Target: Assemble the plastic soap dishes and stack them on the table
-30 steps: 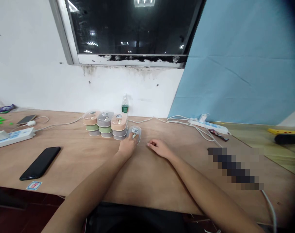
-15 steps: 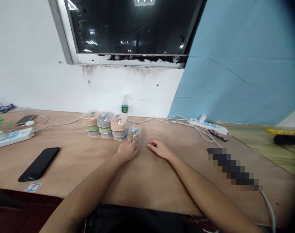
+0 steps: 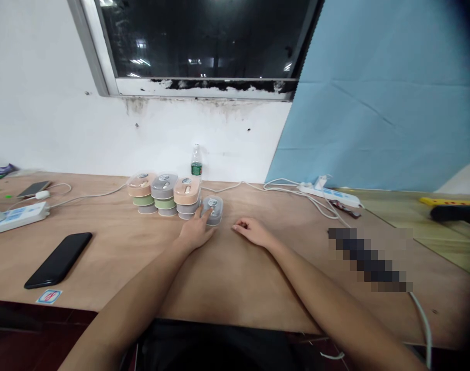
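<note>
A small grey box with a clear lid [image 3: 213, 207] sits alone to the right of the stacks. My left hand [image 3: 196, 231] lies at its near left side, fingers apart, with a fingertip touching the lid's left part. My right hand [image 3: 252, 231] rests on the table to the right of the box, fingers curled in, and nothing shows in it. Close by on the left stand three stacks of similar boxes: a peach-topped left stack [image 3: 141, 186], a grey-topped middle stack [image 3: 164, 188] and a peach-topped right stack [image 3: 186, 191].
Behind the stacks stands a plastic bottle [image 3: 196, 162]. A black phone [image 3: 59, 260] lies at the left. Power strips lie at the left [image 3: 22, 217] and back right [image 3: 331, 195], with white cables along the wall. A blurred dark object [image 3: 368, 260] is on the right.
My left fingers have shifted from the middle of the box's lid toward its left edge. My right hand stays in place. The whole view has tilted slightly.
</note>
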`<state>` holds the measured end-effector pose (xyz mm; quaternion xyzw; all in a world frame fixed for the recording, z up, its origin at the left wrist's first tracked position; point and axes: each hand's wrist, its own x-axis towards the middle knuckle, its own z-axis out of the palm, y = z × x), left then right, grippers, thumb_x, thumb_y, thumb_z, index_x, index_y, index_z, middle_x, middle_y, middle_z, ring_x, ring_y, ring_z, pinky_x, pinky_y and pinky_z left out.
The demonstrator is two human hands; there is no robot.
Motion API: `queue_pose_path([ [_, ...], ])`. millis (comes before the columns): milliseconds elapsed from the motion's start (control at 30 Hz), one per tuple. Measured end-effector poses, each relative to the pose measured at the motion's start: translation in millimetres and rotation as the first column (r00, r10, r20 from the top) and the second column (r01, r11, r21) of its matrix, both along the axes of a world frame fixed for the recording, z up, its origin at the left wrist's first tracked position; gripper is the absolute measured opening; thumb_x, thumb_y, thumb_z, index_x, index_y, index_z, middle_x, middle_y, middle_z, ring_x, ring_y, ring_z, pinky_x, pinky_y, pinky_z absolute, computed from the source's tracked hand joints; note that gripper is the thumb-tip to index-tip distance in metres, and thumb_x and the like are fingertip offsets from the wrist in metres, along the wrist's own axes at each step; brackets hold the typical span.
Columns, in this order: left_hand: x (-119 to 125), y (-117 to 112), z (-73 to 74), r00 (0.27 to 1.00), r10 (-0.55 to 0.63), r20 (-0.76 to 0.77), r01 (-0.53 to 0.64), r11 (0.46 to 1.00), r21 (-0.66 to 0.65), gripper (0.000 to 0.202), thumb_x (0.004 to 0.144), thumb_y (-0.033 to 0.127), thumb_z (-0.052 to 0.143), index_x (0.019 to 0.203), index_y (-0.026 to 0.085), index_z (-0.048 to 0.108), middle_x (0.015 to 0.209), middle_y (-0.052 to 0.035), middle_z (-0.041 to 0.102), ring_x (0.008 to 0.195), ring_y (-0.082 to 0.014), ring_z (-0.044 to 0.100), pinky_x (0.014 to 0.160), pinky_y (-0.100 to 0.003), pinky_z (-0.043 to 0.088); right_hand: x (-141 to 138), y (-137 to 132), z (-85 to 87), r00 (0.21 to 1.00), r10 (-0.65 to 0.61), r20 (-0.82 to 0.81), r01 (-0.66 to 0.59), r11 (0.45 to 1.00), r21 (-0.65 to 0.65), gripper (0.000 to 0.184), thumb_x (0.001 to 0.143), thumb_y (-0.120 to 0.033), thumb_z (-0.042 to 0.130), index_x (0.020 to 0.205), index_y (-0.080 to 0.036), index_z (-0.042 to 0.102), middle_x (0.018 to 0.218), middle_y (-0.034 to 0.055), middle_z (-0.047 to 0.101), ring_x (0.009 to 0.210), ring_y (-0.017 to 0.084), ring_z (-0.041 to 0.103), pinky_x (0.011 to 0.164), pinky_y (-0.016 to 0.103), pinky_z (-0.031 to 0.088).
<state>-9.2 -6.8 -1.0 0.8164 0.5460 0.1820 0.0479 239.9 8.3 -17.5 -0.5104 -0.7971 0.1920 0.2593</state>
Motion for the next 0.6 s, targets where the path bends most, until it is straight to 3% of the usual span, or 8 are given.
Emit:
queue_pose_path([
  [467,-1.1,1.3,-1.6,0.999,0.010,0.034,-0.009,0.999,-0.035,0.070,0.086,0.052,0.054,0.147,0.028,0.029,0.156,-0.0147,0.021,0.117,-0.0330,0.056,0.094,-0.044,0.047,0.3,-0.3,-0.1,1.000,0.003,0.002,-0.003,1.000,0.022,0.030,0.087,-0.045,0.053,0.085,-0.020,0.070,0.078,0.0037,0.069,0.069,0.016,0.059,0.063,0.025,0.041],
  [533,-0.6,-0.1,-0.4,0.998,-0.036,0.052,0.037,0.999,-0.007,0.068,0.085,0.052,0.055,0.144,0.026,0.034,0.153,-0.0151,0.027,0.117,-0.0331,0.056,0.093,-0.045,0.047,-0.1,-0.2,0.2,1.000,-0.005,-0.003,0.005,0.999,0.039,0.032,0.088,-0.047,0.051,0.085,-0.020,0.070,0.078,0.0033,0.069,0.069,0.016,0.058,0.063,0.025,0.041],
  [600,1.0,-2.8,1.9,0.982,-0.168,0.088,0.165,0.985,0.042,0.065,0.086,0.049,0.054,0.143,0.024,0.037,0.147,-0.0131,0.039,0.119,-0.0302,0.054,0.096,-0.042,0.046,0.1,0.2,1.1,1.000,-0.028,-0.012,0.028,0.998,0.058,0.036,0.089,-0.049,0.048,0.084,-0.020,0.069,0.075,0.0026,0.068,0.067,0.015,0.057,0.061,0.025,0.040],
])
